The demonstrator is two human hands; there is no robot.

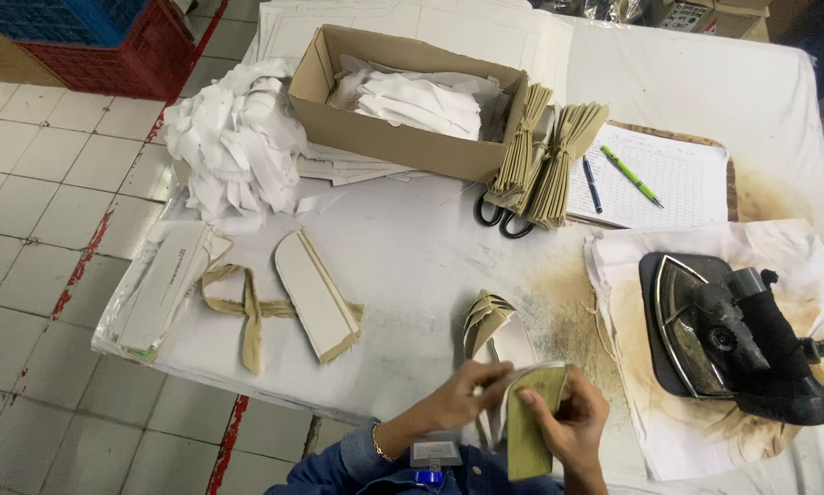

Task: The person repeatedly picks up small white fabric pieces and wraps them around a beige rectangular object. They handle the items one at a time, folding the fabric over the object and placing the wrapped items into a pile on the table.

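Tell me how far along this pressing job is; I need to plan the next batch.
Seemingly done: a small fanned stack of folded tan pieces by the hands. In hand: left hand and right hand fold another tan piece. Probably left: two tied tan bundles and white cut pieces in the cardboard box. The iron rests aside.

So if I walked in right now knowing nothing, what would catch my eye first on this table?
Probably the heavy black iron, resting on its side on a scorched, brown-stained cloth at the right. Next, the two hands at the near edge: the left hand and right hand together hold a khaki fabric piece. Farther back sits a cardboard box of white fabric cut-outs, with a loose white heap beside it.
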